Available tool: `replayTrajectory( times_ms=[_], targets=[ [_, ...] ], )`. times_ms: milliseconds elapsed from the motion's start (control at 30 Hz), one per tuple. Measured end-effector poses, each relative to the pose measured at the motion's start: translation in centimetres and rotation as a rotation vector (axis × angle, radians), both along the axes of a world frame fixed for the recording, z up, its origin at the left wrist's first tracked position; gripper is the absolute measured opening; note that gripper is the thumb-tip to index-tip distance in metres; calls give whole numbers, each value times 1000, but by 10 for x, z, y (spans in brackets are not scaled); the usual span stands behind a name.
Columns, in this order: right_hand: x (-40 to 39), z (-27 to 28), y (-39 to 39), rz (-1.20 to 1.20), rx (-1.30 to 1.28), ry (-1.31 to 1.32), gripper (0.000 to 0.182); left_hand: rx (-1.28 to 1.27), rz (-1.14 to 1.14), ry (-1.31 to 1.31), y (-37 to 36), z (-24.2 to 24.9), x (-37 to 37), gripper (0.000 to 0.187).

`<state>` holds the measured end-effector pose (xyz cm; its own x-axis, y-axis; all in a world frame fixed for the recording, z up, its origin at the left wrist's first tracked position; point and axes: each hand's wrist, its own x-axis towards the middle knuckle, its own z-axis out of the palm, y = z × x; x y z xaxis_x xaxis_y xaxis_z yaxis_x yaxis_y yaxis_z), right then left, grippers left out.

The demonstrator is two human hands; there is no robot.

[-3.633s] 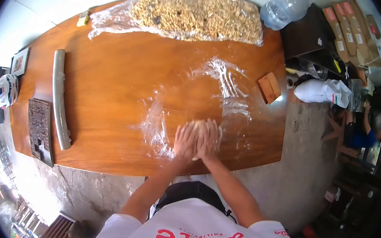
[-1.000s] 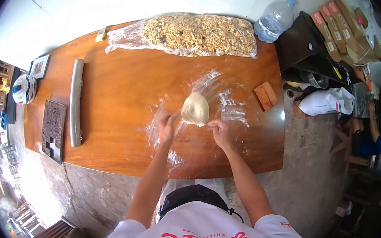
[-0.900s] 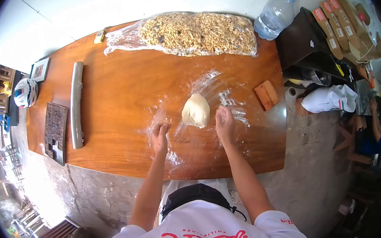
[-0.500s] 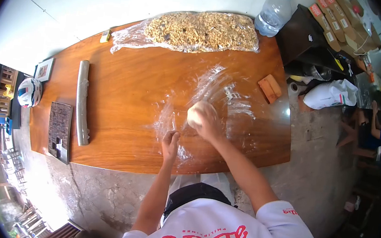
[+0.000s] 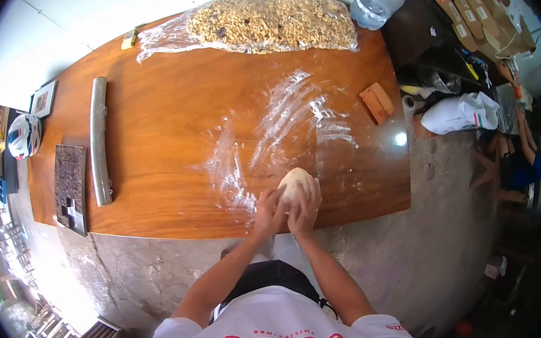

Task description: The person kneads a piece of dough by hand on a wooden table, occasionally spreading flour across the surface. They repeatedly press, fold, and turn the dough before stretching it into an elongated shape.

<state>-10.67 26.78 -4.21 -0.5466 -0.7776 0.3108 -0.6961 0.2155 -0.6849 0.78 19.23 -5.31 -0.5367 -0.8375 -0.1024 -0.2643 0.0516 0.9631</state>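
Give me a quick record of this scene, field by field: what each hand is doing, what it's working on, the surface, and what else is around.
left hand: left hand cupped against the near left side of the dough ball
right hand: right hand pressed on the dough's near right side
surface: plastic wrap spread on a wooden table
far edge: bag of nuts, water bottle
left side: metal rolling pin, dark mold block
right side: wooden block, white sack
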Motion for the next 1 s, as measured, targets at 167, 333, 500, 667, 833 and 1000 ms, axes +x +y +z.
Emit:
replayTrajectory(
  times_ms=[167,333,500,667,833,1000],
  targets=[
    [1,-10,7,94,55,79,45,-52,30,-52,9,20,-15,45],
    [-41,-21,-44,221,176,156,46,-268,-7,68,-22,-23,-37,51],
    [-92,-21,-162,96,242,177,54,-457,143,-354,-140,-27,-102,55],
    [-140,-27,-273,41,275,216,50,-523,309,-435,-243,-29,-156,56],
    [-188,-69,-316,260,-229,-228,30,-310,189,-70,-238,-11,-156,54],
    [-202,-22,-243,109,-148,-376,27,-280,205,-84,-128,-23,-101,59]
  ],
)
